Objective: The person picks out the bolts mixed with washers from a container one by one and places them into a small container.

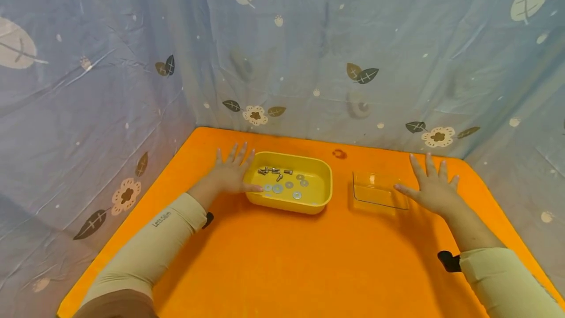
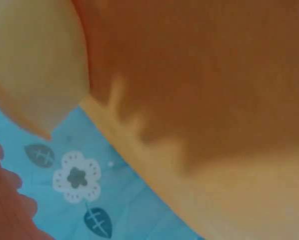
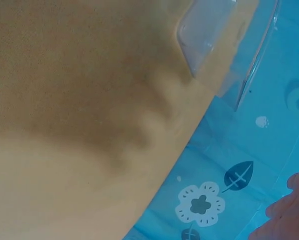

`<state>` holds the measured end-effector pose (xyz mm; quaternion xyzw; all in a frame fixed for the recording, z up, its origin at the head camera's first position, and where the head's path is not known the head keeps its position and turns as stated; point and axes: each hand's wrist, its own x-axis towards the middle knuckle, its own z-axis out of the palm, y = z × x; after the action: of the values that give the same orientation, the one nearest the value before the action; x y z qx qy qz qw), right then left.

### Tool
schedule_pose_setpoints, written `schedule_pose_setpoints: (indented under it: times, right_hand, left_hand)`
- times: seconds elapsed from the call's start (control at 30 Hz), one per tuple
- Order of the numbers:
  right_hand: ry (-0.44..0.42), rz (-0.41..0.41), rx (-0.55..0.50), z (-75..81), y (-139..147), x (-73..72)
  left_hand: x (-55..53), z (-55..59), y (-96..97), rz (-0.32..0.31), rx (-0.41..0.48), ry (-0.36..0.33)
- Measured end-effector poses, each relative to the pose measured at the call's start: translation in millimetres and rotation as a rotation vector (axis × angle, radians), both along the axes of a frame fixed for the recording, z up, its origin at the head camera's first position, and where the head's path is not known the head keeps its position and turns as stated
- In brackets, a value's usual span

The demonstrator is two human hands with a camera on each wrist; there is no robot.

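A yellow tray [image 1: 324,195] stands on the orange table, with several small screws [image 1: 274,171] and several flat washers [image 1: 289,185] on its floor. My left hand [image 1: 229,174] is at the tray's left side, fingers spread and straight, holding nothing; its thumb overlaps the tray's near left corner in the head view. To the right is a clear plastic box [image 1: 379,195]. My right hand [image 1: 434,188] is at that box's right side, also spread and holding nothing. Whether either hand touches its container cannot be told. The right wrist view shows the clear box's corner at top right.
The orange table [image 1: 282,264] extends toward me. Patterned curtains [image 1: 309,38] hang behind and on both sides, close to the table's edges. A small dark ring mark [image 1: 339,153] shows on the table behind the gap between tray and box.
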<state>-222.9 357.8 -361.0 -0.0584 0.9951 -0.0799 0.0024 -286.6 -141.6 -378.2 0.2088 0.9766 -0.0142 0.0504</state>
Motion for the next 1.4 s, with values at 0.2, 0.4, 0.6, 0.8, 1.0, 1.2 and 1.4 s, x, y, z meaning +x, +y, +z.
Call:
schedule_pose_setpoints:
  times: [0.2,0.4,0.6,0.8,1.0,1.2,1.4]
  right_hand:
    - [-0.011,0.008,-0.006,0.8,-4.3,-2.0]
    - [-0.019,0.011,-0.015,2.4,-5.6,-4.0]
    - [-0.038,0.017,-0.015,5.1,-7.2,-6.6]
    - [-0.038,0.019,-0.014,3.9,-8.1,-8.3]
    - [-0.026,0.024,-0.019,3.2,-10.0,-9.9]
    - [-0.029,0.034,-0.024,3.7,-14.1,-11.3]
    - [-0.004,0.053,-0.012,3.8,-22.8,-18.4]
  left_hand:
    - [0.4,-8.1,3.9,-0.004,-0.022,-0.001]
    - [-0.3,-12.7,6.8,-0.014,0.001,-0.018]
    - [-2.3,-16.5,6.7,-0.019,0.004,-0.051]
    - [-3.6,-17.6,6.1,-0.031,-0.009,-0.057]
    - [-3.4,-16.7,7.0,-0.028,-0.018,-0.067]
    - [-2.1,-17.5,8.1,-0.031,0.000,-0.076]
    - [-2.3,-19.1,8.6,-0.028,0.027,-0.096]
